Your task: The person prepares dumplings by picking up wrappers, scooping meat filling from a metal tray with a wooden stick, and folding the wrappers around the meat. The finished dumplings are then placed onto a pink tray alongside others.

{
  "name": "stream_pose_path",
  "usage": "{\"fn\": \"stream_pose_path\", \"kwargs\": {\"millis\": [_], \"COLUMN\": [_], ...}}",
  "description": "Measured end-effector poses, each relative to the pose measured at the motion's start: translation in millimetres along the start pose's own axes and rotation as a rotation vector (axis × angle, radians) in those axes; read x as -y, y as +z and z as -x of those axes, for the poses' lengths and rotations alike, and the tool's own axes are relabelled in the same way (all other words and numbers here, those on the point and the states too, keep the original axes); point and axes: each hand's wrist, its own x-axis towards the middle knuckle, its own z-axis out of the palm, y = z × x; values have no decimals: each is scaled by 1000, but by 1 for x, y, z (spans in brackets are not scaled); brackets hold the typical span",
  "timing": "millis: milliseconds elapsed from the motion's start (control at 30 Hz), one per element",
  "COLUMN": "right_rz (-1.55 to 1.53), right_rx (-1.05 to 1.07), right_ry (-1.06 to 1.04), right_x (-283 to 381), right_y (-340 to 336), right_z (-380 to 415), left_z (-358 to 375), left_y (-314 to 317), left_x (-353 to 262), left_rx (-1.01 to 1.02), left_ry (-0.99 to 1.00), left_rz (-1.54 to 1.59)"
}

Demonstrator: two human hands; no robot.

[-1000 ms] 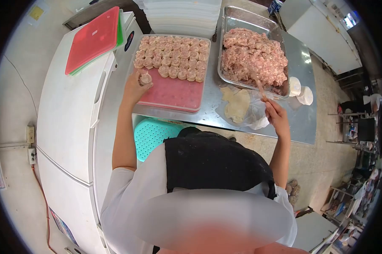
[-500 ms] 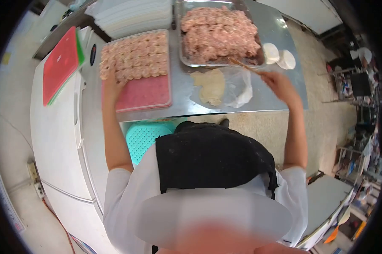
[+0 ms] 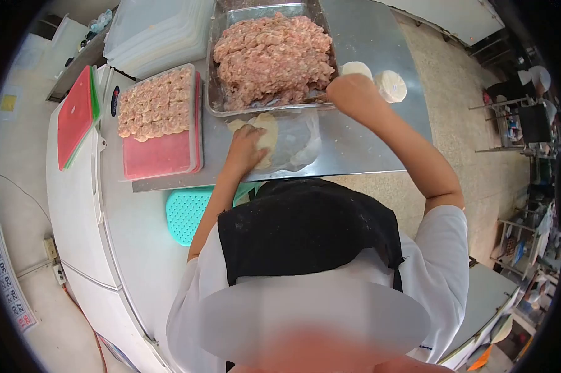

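My left hand (image 3: 246, 148) rests, fingers spread, on a pile of pale round wrappers (image 3: 266, 127) lying on clear plastic (image 3: 302, 143) on the steel table. My right hand (image 3: 350, 93) is curled at the near right corner of a metal tray (image 3: 212, 93) heaped with pink minced meat (image 3: 271, 53). Its back faces me, so the thin wooden stick it carried is hidden under it. To the left, a pink tray (image 3: 162, 156) holds rows of filled dumplings (image 3: 156, 102) in its far half.
Two white round stacks (image 3: 389, 85) sit right of the meat tray. Stacked white lids (image 3: 150, 34) lie at the back left. Red and green boards (image 3: 75, 115) lie on a white freezer (image 3: 75, 205). A teal perforated stool (image 3: 190, 214) stands below the table edge.
My left hand has left the dumpling tray and moved right onto the wrappers. My right hand has moved in to the meat tray's corner. The view has shifted left.
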Motion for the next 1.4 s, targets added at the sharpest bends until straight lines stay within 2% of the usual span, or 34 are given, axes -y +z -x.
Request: {"fn": "stream_pose_path", "kwargs": {"millis": [100,233,300,367,400,467,500,533,567,600,667,700,733,767,833,900,967,1000,1067,1100,1167,1200,1267,1300,1333,1367,1400], "right_rz": [53,-127,-137,-135,-130,-148,-167,-170,-235,-298,-317,-344,-246,-247,-172,-207,-298,-400,-396,-398,-300,-204,-195,-197,-190,-245,-299], "right_rx": [-120,-280,-11,-21,-30,-23,-9,-8,-106,-205,-231,-254,-27,-21,120,116,-92,-59,-19,11,-31,-78,-79,-84,-82,-9,66], "right_ry": [9,-118,-154,-150,-139,-117,-84,-92,-174,-254,-265,-271,-169,-172,-80,-53,-161,-120,-64,-8,-19,-33,-112,-185,-174,-111,-49], "right_x": [-28,0,15,-12,-24,-40,-44,-35,-17,-6,-8,-9,-19,-25,-33,-5,27,30,34,38,47,52,77,86,90,94,96], "right_y": [-14,40,37,9,-1,2,4,19,45,59,54,49,30,27,25,42,47,43,17,9,9,9,26,28,27,25,22], "right_z": [-13,-18,-6,-3,-4,-19,-25,-26,-25,-24,-22,-22,-30,-35,-47,-42,-32,-36,-50,-58,-81,-91,-100,-102,-101,-97,-95], "left_z": [-7,-7,-9,-11,-13,-13,-11,-8,-5,-6,-8,-5,-2,2,-1,-2,-3,-3,0,0,-2,-3,0,2,2,0,0], "left_y": [16,12,3,-7,-11,-16,-14,-12,-10,-13,-19,-17,-16,-15,-19,-24,-31,-33,-34,-38,-44,-46,-46,-47,-47,-47,-46], "left_x": [-4,-12,-23,-31,-37,-46,-40,-30,-20,-28,-54,-46,-34,-23,-24,-27,-26,-18,0,2,3,5,9,10,12,14,16], "left_rx": [-125,-234,-310,-448,-454,-632,-642,-608,-568,-569,-419,-422,-338,-253,-220,-186,-291,-290,-352,-351,-227,-228,-117,-109,-89,-67,-60], "left_ry": [4,-124,-194,-259,-263,-565,-571,-545,-514,-515,-464,-471,-321,-170,-171,-168,-300,-298,-534,-534,-606,-600,-308,-302,-368,-433,-424], "left_rz": [-156,63,153,220,216,953,951,777,604,603,287,291,140,-7,37,78,240,248,893,901,1200,1206,432,437,643,849,856]}}
